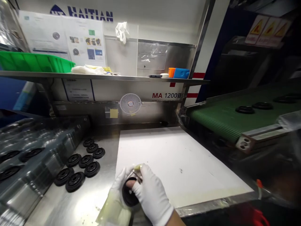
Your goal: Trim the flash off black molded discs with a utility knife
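Gloved in white with a yellowish cuff, my left hand (117, 191) is closed around a black ring-shaped part (129, 197) above the near edge of the white sheet. My right hand (152, 193), in a white glove with the thumb tip bare, is closed on a small thin tool (138, 176) at the part's upper rim. The tool's tip and exact kind cannot be made out. Several black ribbed discs (86, 161) lie flat on the metal table to the left of my hands.
Clear plastic trays (58, 150) with black discs line the left side. A white sheet (178, 160) covers the table's middle. On the right, a green conveyor belt (218, 122) carries black discs. A metal shelf (131, 78) holds a green bin (35, 62); a small fan (130, 103) sits below.
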`<state>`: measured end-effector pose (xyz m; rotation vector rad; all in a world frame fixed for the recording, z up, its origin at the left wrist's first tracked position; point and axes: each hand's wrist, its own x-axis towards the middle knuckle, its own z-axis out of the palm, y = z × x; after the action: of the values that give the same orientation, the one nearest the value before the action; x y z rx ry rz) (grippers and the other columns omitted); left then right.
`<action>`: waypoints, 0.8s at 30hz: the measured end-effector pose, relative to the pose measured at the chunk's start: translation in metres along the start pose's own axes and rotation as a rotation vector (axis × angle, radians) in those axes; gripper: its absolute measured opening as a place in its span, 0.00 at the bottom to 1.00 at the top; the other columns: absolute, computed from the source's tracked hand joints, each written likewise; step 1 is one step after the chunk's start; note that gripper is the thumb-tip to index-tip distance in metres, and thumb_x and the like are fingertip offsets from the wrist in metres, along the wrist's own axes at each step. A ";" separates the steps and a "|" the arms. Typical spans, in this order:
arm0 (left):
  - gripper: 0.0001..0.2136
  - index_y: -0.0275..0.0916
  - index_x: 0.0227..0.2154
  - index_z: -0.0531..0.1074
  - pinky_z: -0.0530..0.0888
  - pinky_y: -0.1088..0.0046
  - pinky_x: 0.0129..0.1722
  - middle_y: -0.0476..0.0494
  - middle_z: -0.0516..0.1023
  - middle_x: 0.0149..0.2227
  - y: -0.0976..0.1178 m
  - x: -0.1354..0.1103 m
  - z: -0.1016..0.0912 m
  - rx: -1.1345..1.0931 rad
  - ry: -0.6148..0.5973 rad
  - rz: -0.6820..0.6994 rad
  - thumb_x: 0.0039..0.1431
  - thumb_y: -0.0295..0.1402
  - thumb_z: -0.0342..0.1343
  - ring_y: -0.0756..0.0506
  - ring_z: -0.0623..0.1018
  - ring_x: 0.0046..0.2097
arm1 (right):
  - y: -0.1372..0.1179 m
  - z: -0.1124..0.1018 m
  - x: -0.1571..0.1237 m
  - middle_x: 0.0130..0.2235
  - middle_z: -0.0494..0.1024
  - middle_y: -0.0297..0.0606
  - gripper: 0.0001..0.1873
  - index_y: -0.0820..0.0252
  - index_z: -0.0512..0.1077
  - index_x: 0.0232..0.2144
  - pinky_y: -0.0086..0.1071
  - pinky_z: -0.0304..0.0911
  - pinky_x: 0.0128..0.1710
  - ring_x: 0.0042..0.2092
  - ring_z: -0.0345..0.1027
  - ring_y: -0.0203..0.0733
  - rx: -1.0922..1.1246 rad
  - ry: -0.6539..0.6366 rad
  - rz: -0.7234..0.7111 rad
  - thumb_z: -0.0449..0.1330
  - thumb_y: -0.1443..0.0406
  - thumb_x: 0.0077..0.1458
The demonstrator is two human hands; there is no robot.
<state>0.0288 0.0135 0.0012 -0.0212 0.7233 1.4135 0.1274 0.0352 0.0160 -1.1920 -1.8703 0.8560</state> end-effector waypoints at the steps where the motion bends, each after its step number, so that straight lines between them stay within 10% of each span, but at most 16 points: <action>1: 0.22 0.34 0.51 0.65 0.72 0.57 0.44 0.35 0.77 0.40 0.002 0.003 -0.002 -0.057 0.012 0.028 0.53 0.35 0.55 0.37 0.76 0.45 | -0.001 -0.001 -0.002 0.35 0.74 0.31 0.10 0.53 0.65 0.39 0.29 0.61 0.36 0.36 0.68 0.40 0.028 0.014 -0.037 0.57 0.63 0.53; 6: 0.14 0.41 0.46 0.68 0.75 0.63 0.41 0.44 0.77 0.37 0.023 0.002 -0.014 -0.196 0.050 0.166 0.55 0.28 0.52 0.45 0.77 0.39 | 0.011 -0.001 -0.019 0.33 0.73 0.35 0.13 0.57 0.65 0.36 0.28 0.61 0.33 0.34 0.68 0.38 0.062 0.114 -0.104 0.44 0.58 0.62; 10: 0.11 0.35 0.39 0.71 0.75 0.70 0.33 0.46 0.73 0.28 0.026 -0.011 -0.006 -0.201 0.078 0.263 0.51 0.23 0.55 0.49 0.75 0.30 | 0.022 0.002 -0.030 0.23 0.68 0.31 0.17 0.56 0.65 0.23 0.27 0.55 0.26 0.26 0.63 0.37 -0.005 -0.122 -0.028 0.48 0.56 0.59; 24: 0.10 0.33 0.36 0.72 0.74 0.69 0.32 0.47 0.69 0.24 0.012 -0.016 -0.006 -0.084 0.013 0.331 0.48 0.24 0.58 0.49 0.72 0.28 | 0.015 0.011 -0.037 0.24 0.70 0.29 0.15 0.54 0.60 0.26 0.31 0.48 0.25 0.26 0.63 0.38 -0.404 -0.078 -0.136 0.41 0.59 0.62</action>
<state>0.0156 -0.0003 0.0090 0.0244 0.6994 1.7608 0.1348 0.0044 -0.0103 -1.2620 -2.2302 0.4666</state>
